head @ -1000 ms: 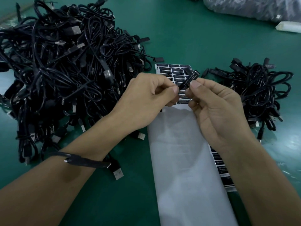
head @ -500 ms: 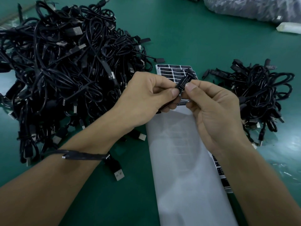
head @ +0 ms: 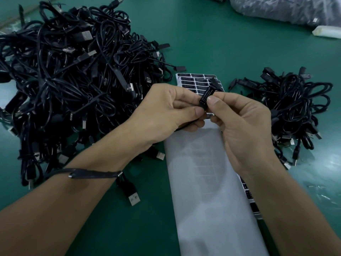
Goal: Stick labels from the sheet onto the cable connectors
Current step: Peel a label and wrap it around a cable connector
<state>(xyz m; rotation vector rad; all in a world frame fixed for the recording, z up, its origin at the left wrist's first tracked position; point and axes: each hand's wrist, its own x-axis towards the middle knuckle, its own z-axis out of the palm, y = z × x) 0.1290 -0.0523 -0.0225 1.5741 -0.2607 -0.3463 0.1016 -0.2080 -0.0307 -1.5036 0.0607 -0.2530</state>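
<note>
My left hand (head: 166, 111) pinches a small black cable connector (head: 208, 94) between thumb and forefinger, above the label sheet. A black label with white print lies along the connector. My right hand (head: 241, 124) presses its thumb onto that label, fingers curled round the connector's lower end. The connector's cable runs under my left palm and over my left wrist, ending in a USB plug (head: 133, 198). The label sheet (head: 191, 81) with rows of black labels lies on the green table (head: 212, 41), mostly covered by white backing paper (head: 201, 191).
A big heap of black cables (head: 64, 74) fills the left side. A smaller cable pile (head: 295, 108) lies at the right. A grey plastic bag (head: 286, 8) and a white packet (head: 326, 31) sit at the far right edge.
Both hands drew slightly closer to me and lower. The connector turned more upright, and my right thumb slid down along the label, pressing it against the connector.
</note>
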